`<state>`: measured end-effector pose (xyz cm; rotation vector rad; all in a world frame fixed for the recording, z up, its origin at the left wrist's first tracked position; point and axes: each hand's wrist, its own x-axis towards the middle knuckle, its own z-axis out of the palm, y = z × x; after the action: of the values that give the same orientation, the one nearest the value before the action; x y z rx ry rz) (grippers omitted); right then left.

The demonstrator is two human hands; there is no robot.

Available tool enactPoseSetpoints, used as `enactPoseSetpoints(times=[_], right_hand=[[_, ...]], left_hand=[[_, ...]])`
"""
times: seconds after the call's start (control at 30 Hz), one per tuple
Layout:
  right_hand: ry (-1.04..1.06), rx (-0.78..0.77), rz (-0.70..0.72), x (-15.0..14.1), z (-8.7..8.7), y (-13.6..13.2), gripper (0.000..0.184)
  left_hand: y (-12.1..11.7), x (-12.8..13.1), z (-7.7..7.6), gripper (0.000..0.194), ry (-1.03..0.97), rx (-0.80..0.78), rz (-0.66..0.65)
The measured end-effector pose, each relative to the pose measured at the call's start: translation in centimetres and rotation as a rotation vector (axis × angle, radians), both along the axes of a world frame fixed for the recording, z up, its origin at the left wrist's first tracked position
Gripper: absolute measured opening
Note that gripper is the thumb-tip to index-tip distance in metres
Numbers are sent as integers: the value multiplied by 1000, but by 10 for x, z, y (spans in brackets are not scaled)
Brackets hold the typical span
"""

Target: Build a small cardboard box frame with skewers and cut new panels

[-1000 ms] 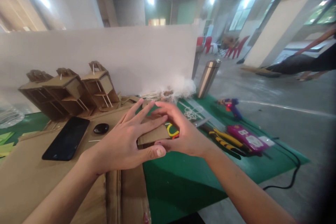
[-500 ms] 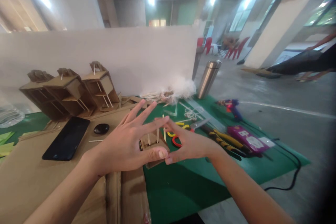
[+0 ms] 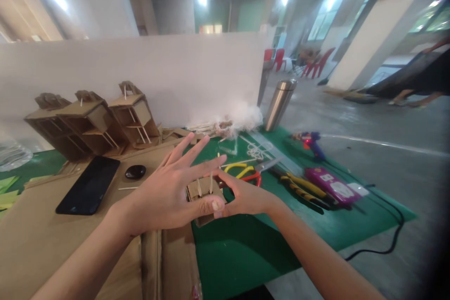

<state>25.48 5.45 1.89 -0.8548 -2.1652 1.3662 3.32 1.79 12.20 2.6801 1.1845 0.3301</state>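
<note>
At the far left, green paper slips (image 3: 9, 192) are seen beside three cardboard stands (image 3: 82, 110). A phone (image 3: 87, 185) and a black oval object (image 3: 135, 172) are laid on cardboard sheets (image 3: 45, 243). The left hand (image 3: 165, 192) is held with its fingers fanned wide, its thumb laid across a small cardboard box (image 3: 205, 186), from which pale sticks are raised. The box is framed between both hands, above the green tabletop; by which hand it is gripped cannot be told. The right hand (image 3: 246, 194) is curved narrowly about its right side. Scissors (image 3: 239, 167), a steel bottle (image 3: 280, 105), yellow-and-black pliers (image 3: 305, 185), a glue gun (image 3: 312, 144) and a purple box (image 3: 332, 186) are scattered farther right.
</note>
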Motion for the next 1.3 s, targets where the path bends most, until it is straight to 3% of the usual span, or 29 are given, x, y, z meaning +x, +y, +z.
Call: enactPoseSetpoints(times=[0.4,0.7,0.8,0.93,1.07,1.2,1.3], right_hand=[[-108,-41,0,-3,-9,-1,78],[-93,17,-65,-5,-9,-5,78],[-9,10,-111,-7,-11,-7,79],[278,9,-148,-12,-12,-8,76],[567,-24,-157,-20,3,-11,78],[582,-12,-181,-24,23,-16,76],[565,-11,-181,-23,27,-16,72]], left_hand=[[1,-1,-3,65,31,10,13],[3,-1,-3,68,30,19,10],[4,-1,-2,69,30,-3,15],[4,0,-1,71,30,-22,21],[2,2,0,76,46,-12,3],[1,0,0,77,40,9,0],[2,-1,0,77,26,11,-1]])
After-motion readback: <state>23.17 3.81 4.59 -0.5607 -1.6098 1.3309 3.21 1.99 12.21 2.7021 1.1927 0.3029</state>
